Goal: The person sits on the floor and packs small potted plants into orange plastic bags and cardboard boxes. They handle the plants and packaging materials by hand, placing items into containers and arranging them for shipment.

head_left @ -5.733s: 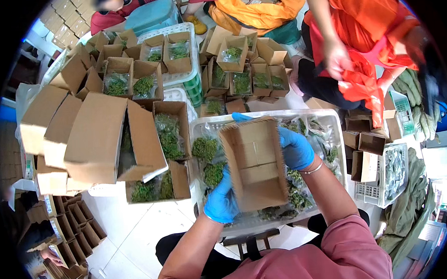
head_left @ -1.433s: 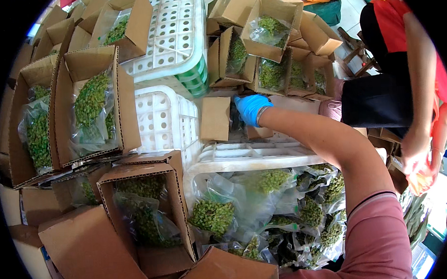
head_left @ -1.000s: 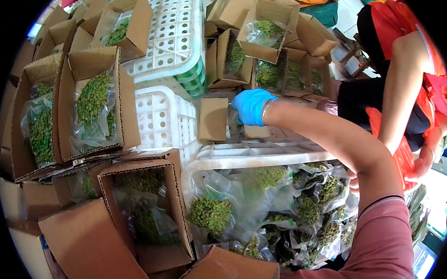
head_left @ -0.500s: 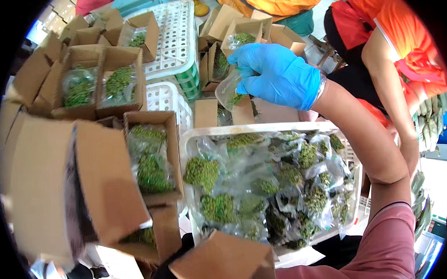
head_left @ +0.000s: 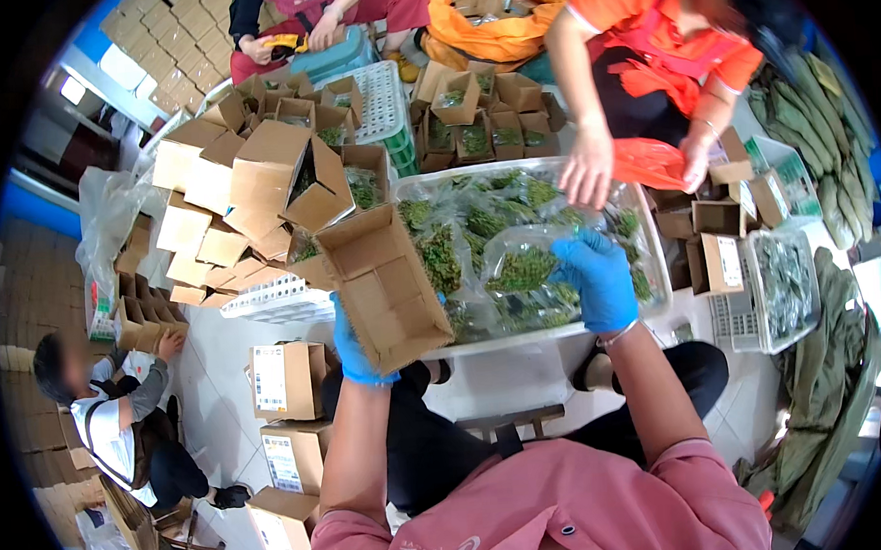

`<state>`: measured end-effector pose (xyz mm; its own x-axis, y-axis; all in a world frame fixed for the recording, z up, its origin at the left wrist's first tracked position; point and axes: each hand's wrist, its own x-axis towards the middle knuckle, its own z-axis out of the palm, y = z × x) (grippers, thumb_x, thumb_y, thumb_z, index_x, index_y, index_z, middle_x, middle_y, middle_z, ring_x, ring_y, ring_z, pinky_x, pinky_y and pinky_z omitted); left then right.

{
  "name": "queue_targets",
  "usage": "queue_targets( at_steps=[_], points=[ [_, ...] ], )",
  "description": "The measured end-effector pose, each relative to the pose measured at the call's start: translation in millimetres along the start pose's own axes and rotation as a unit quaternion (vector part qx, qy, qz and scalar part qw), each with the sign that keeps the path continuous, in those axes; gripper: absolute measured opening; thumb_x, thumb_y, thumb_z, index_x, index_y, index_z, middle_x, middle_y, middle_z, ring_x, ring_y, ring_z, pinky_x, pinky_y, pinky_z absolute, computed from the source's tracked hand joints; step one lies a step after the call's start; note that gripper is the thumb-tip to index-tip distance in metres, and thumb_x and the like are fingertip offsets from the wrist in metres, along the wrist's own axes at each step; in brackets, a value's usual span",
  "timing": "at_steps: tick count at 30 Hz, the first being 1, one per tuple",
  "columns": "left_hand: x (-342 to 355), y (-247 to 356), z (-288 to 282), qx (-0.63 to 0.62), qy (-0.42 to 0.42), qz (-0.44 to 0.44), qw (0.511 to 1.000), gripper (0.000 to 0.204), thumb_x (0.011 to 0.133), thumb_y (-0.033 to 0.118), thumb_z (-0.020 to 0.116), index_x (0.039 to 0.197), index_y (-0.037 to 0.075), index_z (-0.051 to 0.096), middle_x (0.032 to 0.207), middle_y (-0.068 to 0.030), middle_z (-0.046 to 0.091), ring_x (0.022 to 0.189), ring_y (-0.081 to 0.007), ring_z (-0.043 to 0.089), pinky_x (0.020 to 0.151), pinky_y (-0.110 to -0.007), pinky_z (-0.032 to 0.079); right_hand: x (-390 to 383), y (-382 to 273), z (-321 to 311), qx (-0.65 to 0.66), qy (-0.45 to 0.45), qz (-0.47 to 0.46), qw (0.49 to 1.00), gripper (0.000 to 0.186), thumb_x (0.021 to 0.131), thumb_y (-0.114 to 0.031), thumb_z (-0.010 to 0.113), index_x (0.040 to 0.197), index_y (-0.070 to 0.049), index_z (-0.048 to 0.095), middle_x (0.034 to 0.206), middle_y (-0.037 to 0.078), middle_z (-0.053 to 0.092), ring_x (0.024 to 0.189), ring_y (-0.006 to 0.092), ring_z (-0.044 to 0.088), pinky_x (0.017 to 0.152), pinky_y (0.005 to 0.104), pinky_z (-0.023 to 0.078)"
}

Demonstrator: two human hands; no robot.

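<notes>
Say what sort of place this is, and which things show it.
Probably a produce-packing area: a white crate full of plastic bags of greenery, and cardboard boxes, some holding such bags.

White tiled floor [head_left: 217,383], blue strip [head_left: 39,206] along the left, bright glare [head_left: 872,295] at right

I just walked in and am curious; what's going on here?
A person's gloved left hand holds an open cardboard box by the left end of a white crate, while the right hand holds a clear bag of green produce above it. Similar bags lie in the crate. A co-worker in orange has one hand over its far side.
</notes>
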<state>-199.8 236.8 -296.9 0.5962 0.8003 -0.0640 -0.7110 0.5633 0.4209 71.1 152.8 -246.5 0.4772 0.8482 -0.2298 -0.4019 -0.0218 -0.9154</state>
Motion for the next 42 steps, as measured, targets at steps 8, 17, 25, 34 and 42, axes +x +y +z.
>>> queue_targets(
  at_steps=[8,17,25,34,42],
  points=[
    [-42,-54,15,-0.141,-0.022,-0.045,0.989,0.059,0.091,0.051,0.044,0.138,0.016,0.038,0.135,-0.0123,0.046,0.118,-0.0349,0.05,0.097,-0.056,0.042,-61,-34,-7,-0.047,-0.049,-0.044,0.997,0.018,0.084,-0.02,0.066,0.078,-0.004,0.062,0.066,0.002,0.056,0.055,0.0102,0.052,0.049,0.0237,0.044],
    [-85,-70,37,-0.105,0.016,-0.03,0.994,0.057,0.093,0.051,0.039,0.139,0.016,0.038,0.137,-0.0116,0.045,0.121,-0.0344,0.047,0.097,-0.056,0.042,-87,33,5,-0.136,-0.024,-0.134,0.981,0.018,0.082,-0.018,0.071,0.08,-0.003,0.06,0.067,-0.003,0.05,0.063,0.0066,0.04,0.055,0.0253,0.037],
    [-95,-84,61,-0.107,0.061,-0.022,0.992,0.05,0.096,0.044,0.032,0.133,0.013,0.043,0.125,-0.0122,0.054,0.109,-0.0306,0.056,0.088,-0.048,0.05,-86,61,16,-0.026,0.033,-0.098,0.994,0.032,0.085,-0.025,0.065,0.104,0.0,0.059,0.098,0.007,0.06,0.09,0.0148,0.052,0.084,0.0289,0.042],
    [-93,-83,45,-0.111,0.086,-0.038,0.989,0.054,0.095,0.049,0.036,0.136,0.014,0.041,0.126,-0.0124,0.054,0.111,-0.0319,0.055,0.091,-0.051,0.047,-76,64,14,-0.103,0.014,-0.114,0.988,0.03,0.083,-0.021,0.066,0.104,0.001,0.061,0.093,0.006,0.063,0.081,0.0131,0.053,0.076,0.0278,0.045],
    [-75,-85,14,0.098,0.142,0.035,0.984,0.046,0.092,0.039,0.056,0.127,0.01,0.049,0.114,-0.0048,0.059,0.1,-0.0197,0.059,0.087,-0.035,0.05,-103,-4,39,-0.184,-0.058,-0.181,0.964,0.037,0.086,-0.017,0.062,0.117,0.001,0.053,0.086,0.009,0.061,0.076,0.0138,0.057,0.074,0.0271,0.048]
  ],
)
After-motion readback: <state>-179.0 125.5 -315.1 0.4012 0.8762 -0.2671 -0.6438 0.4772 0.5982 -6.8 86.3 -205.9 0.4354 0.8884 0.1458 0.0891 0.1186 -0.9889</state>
